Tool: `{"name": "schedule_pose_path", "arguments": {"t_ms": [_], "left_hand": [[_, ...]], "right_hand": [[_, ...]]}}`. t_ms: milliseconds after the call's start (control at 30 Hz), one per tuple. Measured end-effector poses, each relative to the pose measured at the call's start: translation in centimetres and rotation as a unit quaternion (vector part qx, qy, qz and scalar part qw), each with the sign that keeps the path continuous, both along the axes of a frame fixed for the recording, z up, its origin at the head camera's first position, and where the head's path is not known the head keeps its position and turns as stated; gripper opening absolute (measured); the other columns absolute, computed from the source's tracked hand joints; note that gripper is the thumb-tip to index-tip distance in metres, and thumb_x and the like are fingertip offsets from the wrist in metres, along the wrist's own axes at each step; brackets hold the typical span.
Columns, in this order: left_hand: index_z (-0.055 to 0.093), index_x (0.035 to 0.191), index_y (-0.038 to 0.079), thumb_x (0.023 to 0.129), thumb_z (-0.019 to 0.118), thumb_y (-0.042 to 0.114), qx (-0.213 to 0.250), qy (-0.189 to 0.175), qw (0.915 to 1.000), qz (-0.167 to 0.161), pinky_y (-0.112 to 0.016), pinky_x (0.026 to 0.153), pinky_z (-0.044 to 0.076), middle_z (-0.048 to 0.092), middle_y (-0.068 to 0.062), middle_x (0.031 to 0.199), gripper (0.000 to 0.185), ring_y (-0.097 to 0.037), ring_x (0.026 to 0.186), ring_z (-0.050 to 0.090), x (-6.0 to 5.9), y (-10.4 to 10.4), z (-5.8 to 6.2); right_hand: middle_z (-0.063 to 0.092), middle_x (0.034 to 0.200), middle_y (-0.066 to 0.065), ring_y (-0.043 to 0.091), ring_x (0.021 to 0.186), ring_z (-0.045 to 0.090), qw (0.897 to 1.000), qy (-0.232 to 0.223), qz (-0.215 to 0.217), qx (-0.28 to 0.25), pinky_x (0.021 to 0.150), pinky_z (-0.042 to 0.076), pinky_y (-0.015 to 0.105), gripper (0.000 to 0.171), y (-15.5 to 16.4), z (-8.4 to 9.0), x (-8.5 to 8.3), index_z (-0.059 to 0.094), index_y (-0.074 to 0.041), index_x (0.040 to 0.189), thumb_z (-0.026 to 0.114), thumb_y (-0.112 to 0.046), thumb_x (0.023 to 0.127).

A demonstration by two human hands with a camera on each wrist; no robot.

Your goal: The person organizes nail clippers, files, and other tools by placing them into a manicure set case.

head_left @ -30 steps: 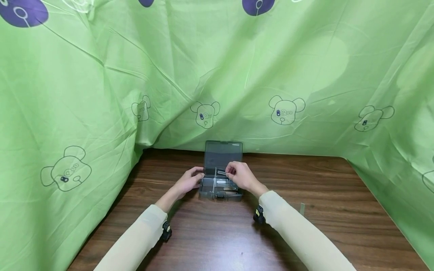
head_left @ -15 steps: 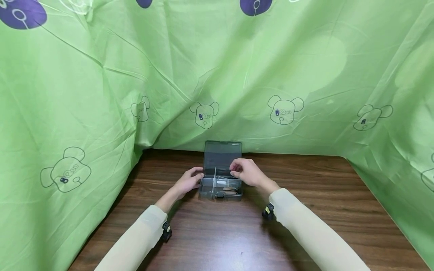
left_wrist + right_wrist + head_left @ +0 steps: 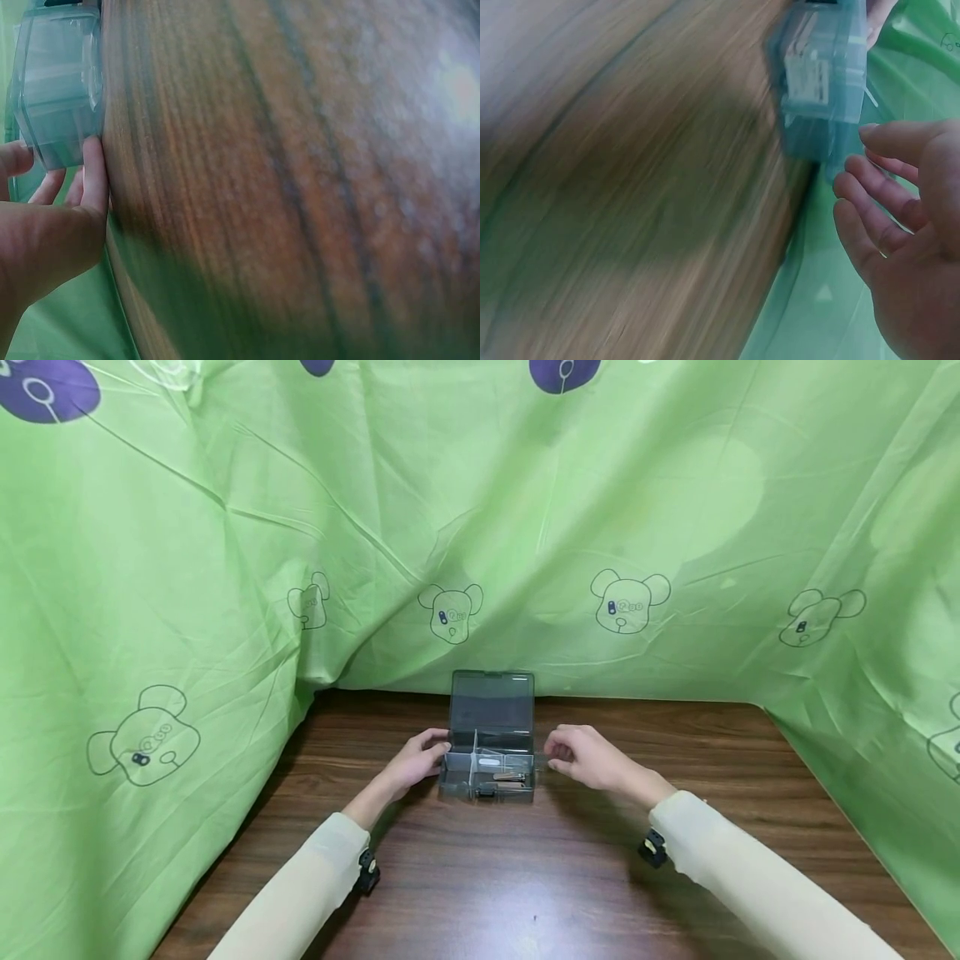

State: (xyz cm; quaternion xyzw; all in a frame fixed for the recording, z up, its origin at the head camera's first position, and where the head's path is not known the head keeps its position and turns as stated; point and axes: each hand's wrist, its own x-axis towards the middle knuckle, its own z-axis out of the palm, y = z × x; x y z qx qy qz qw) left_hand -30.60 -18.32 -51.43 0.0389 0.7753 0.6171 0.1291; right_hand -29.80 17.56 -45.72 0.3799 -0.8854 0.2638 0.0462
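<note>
A smoky clear plastic compartment box stands near the table's far edge in the head view, its lid raised at the back. Dividers split its inside. A small white oblong piece shows in the middle, with slim metallic pieces in the front right compartment. My left hand holds the box's left end, thumb at the rim and fingers along the side. To the right of the box is my right hand, fingers bent. In the right wrist view its thumb and fingertips are apart, with nothing visible between them.
The dark wooden table spreads in front of the box. Behind it and at both sides hangs a green curtain printed with bear heads. Black wrist cameras sit at the cuffs of both pale sleeves.
My right hand has come out of the back right of the box and moved right, beside it. It pinched a thin clear strip one second ago. The left hand stays put.
</note>
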Motion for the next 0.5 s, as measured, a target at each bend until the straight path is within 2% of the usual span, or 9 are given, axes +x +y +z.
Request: {"name": "schedule_pose_path", "arguments": {"t_ms": [333,500], "left_hand": [[0.044,0.157,0.002,0.112,0.053,0.018,0.0,0.003,1.0,-0.006,-0.055,0.111,0.05,0.054,-0.024,0.144,0.048,-0.039,0.138,0.052,0.1,0.0,0.1],[0.042,0.158,0.002,0.113,0.053,0.018,0.002,0.003,1.0,-0.008,-0.056,0.113,0.047,0.052,-0.026,0.146,0.049,-0.041,0.14,0.05,0.1,0.0,0.1]], "right_hand": [[0.071,0.094,-0.001,0.012,0.085,0.067,0.999,0.014,-0.014,0.025,0.075,0.061,0.033,0.016,5.7,-0.6,1.8,0.074,-0.01,0.099,0.082,-0.001,0.089],[0.072,0.097,0.0,0.017,0.089,0.069,0.999,0.016,-0.024,0.031,0.078,0.062,0.04,0.016,8.1,-1.1,2.7,0.075,-0.007,0.101,0.083,-0.001,0.089]]}}
